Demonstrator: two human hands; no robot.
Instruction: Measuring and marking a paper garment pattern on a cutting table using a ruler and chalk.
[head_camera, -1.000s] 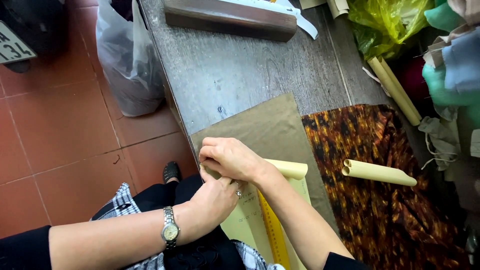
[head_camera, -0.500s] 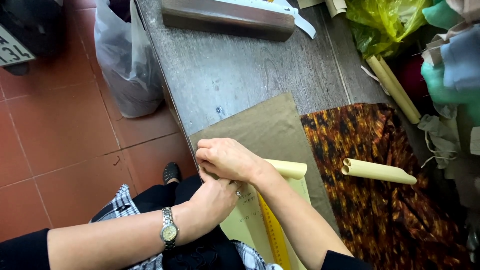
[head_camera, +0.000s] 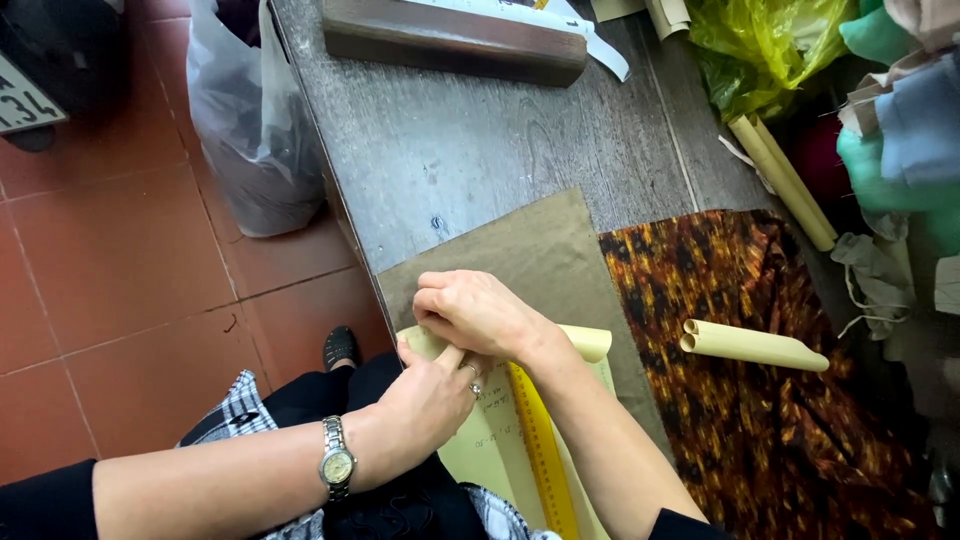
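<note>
Below the frame's centre, the 2 hands meet on a pale yellow paper pattern (head_camera: 500, 440) over olive cloth (head_camera: 520, 250): the right hand (head_camera: 480, 312) presses flat, the left hand (head_camera: 425, 405) apparently pinches its edge, beside a yellow ruler (head_camera: 540, 450).

black sleeves, silver wristwatch (head_camera: 337, 467), ring (head_camera: 474, 388).

It was a tailor's workshop: a worn wooden counter (head_camera: 470, 150) carried olive cloth (head_camera: 530, 250), patterned fabric (head_camera: 740, 370), rolled paper patterns (head_camera: 755, 345) and a yellow ruler (head_camera: 540, 450), with fabric scraps (head_camera: 900, 130) heaped alongside above a red tiled floor (head_camera: 120, 270).
</note>
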